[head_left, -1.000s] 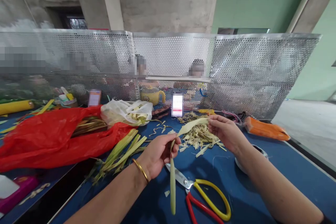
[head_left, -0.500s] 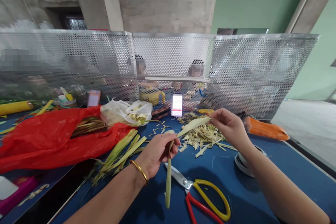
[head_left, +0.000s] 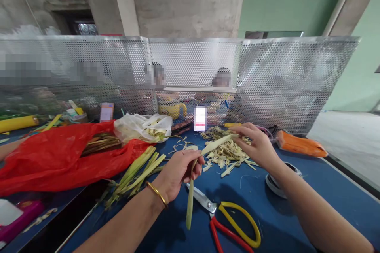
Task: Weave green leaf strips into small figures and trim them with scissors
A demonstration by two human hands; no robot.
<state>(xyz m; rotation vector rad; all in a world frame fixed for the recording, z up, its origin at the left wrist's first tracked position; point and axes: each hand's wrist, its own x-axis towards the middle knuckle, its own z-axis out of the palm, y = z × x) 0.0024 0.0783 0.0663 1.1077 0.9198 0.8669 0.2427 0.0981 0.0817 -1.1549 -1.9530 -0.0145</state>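
Between my two hands stretches a pale green strip of corn husk (head_left: pixel 216 145). My left hand (head_left: pixel 185 168) pinches it near the middle, and its narrow tail hangs down below the fingers. At the upper right, my right hand (head_left: pixel 252 140) has its fingertips closed on the wide end. Scissors (head_left: pixel 211 207) with one yellow and one red handle lie open on the blue table (head_left: pixel 166 225) beneath my hands. Behind the strip sits a heap of husk scraps (head_left: pixel 228 154). A bundle of long green husk strips (head_left: pixel 139 174) rests left of my left hand.
A red plastic bag (head_left: pixel 68 158) and a white plastic bag (head_left: pixel 142 126) lie at the left. Perforated metal screens (head_left: pixel 196 63) stand along the back, with people behind them. A phone (head_left: pixel 200 118), an orange packet (head_left: pixel 301 144) and a white roll (head_left: pixel 277 185) are on the table.
My right hand has shifted slightly left and lower, its fingers a little more spread, with the husk end still at the fingertips. A forearm now shows at the far left by the red bag.
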